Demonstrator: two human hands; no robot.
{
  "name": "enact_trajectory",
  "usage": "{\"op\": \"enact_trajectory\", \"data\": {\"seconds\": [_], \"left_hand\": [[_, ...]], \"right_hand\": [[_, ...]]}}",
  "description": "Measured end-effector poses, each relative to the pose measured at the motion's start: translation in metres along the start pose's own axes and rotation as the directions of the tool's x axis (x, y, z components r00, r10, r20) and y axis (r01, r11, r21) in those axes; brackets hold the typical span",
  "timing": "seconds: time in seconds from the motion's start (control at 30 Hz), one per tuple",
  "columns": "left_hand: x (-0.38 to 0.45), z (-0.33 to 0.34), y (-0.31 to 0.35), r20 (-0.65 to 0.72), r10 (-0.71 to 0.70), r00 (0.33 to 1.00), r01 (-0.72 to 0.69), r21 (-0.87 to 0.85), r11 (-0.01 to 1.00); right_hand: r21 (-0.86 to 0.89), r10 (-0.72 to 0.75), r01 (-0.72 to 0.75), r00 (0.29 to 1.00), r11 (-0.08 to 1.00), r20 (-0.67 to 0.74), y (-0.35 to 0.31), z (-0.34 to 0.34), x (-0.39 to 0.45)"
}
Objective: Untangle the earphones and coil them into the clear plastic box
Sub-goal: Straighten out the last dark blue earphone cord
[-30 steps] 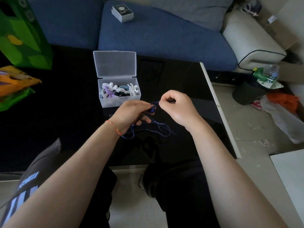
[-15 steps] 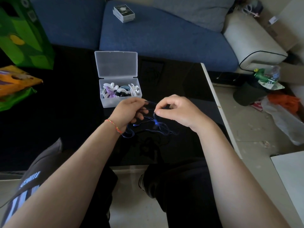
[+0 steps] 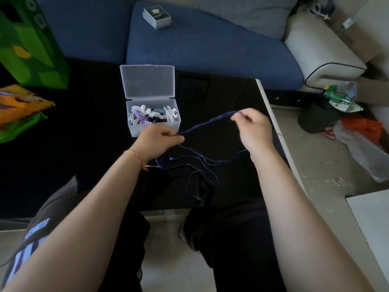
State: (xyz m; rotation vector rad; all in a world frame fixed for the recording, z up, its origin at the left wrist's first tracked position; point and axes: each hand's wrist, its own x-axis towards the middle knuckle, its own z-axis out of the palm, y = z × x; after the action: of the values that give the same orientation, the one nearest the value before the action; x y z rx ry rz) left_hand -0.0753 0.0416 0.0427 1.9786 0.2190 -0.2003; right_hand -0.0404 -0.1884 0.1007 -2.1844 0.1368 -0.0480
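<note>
Blue earphones [image 3: 202,125] stretch taut between my two hands above the black table [image 3: 88,148]. My left hand [image 3: 160,138] pinches one end of the stretched cord just in front of the clear plastic box [image 3: 153,114]. My right hand [image 3: 251,127] pinches the other end, higher and to the right. Loose loops of the same cord and an earbud lie on the table below the hands. The box stands open with its lid raised and holds several coiled white, purple and black earphones.
A green bag [image 3: 31,45] and an orange packet [image 3: 19,104] sit at the table's left. A blue sofa [image 3: 200,47] with a small white box [image 3: 156,17] lies behind. The table's right edge [image 3: 273,131] borders a floor with clutter.
My hands were close together on the cord; now my right hand has moved right and up, pulling a length of the blue cord taut between the hands.
</note>
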Motion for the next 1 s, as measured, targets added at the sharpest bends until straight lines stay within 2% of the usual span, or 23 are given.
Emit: {"op": "enact_trajectory", "data": {"seconds": [0.03, 0.1, 0.17, 0.23, 0.33, 0.4, 0.47, 0.53, 0.6, 0.63, 0.73, 0.8, 0.87, 0.93, 1.0], "left_hand": [[0.000, -0.002, -0.001, -0.065, -0.019, 0.998, 0.019, -0.001, 1.000], [0.001, -0.005, -0.002, -0.208, -0.100, 0.973, 0.077, -0.115, 0.990], [0.001, -0.010, 0.000, -0.289, -0.209, 0.934, 0.133, -0.261, 0.956], [0.001, -0.012, 0.001, -0.254, -0.226, 0.940, 0.134, -0.333, 0.933], [0.001, -0.010, 0.003, -0.172, -0.207, 0.963, 0.125, -0.396, 0.910], [0.004, -0.009, 0.001, -0.230, -0.204, 0.952, 0.127, -0.308, 0.943], [0.008, -0.010, -0.006, -0.320, -0.140, 0.937, 0.112, -0.103, 0.988], [0.010, -0.013, -0.014, -0.391, -0.074, 0.917, 0.121, 0.097, 0.988], [0.010, -0.017, -0.020, -0.455, -0.065, 0.888, 0.176, 0.204, 0.963], [0.010, -0.019, -0.021, -0.479, -0.072, 0.875, 0.206, 0.232, 0.951], [0.010, -0.025, -0.023, -0.507, -0.059, 0.860, 0.227, 0.277, 0.934], [0.007, -0.026, -0.022, -0.413, -0.069, 0.908, 0.222, 0.335, 0.916], [0.005, -0.022, -0.018, -0.244, -0.174, 0.954, 0.246, 0.302, 0.921], [0.001, -0.017, -0.011, -0.055, -0.313, 0.948, 0.317, 0.083, 0.945], [-0.004, -0.013, -0.003, 0.146, -0.334, 0.931, 0.353, -0.134, 0.926]], "right_hand": [[0.080, 0.070, -0.061, 0.991, 0.995, -0.114, 0.004, -0.001, 0.004], [0.251, 0.225, -0.151, 0.928, 0.956, -0.297, 0.009, -0.004, 0.012], [0.297, 0.324, -0.216, 0.863, 0.930, -0.387, 0.012, -0.010, 0.017], [0.295, 0.362, -0.270, 0.873, 0.917, -0.325, 0.016, -0.011, 0.021], [0.240, 0.402, -0.366, 0.908, 0.899, -0.119, 0.015, -0.008, 0.018], [0.173, 0.395, -0.384, 0.918, 0.907, -0.028, 0.009, -0.009, 0.012], [0.107, 0.338, -0.338, 0.941, 0.935, 0.026, 0.004, -0.010, 0.007], [0.059, 0.284, -0.286, 0.958, 0.957, 0.030, 0.003, -0.011, 0.005], [0.009, 0.243, -0.243, 0.968, 0.970, -0.056, 0.007, -0.012, 0.007], [-0.037, 0.218, -0.226, 0.964, 0.973, -0.149, 0.007, -0.014, 0.009], [-0.021, 0.216, -0.254, 0.861, 0.967, -0.460, 0.011, -0.024, 0.016], [-0.040, 0.221, -0.274, 0.846, 0.961, -0.485, 0.016, -0.025, 0.021], [-0.140, 0.210, -0.285, 0.893, 0.948, -0.399, 0.020, -0.019, 0.024], [-0.192, 0.205, -0.265, 0.937, 0.945, -0.284, 0.018, -0.010, 0.021], [-0.221, 0.090, -0.126, 0.981, 0.967, -0.169, 0.009, -0.001, 0.011]]}}
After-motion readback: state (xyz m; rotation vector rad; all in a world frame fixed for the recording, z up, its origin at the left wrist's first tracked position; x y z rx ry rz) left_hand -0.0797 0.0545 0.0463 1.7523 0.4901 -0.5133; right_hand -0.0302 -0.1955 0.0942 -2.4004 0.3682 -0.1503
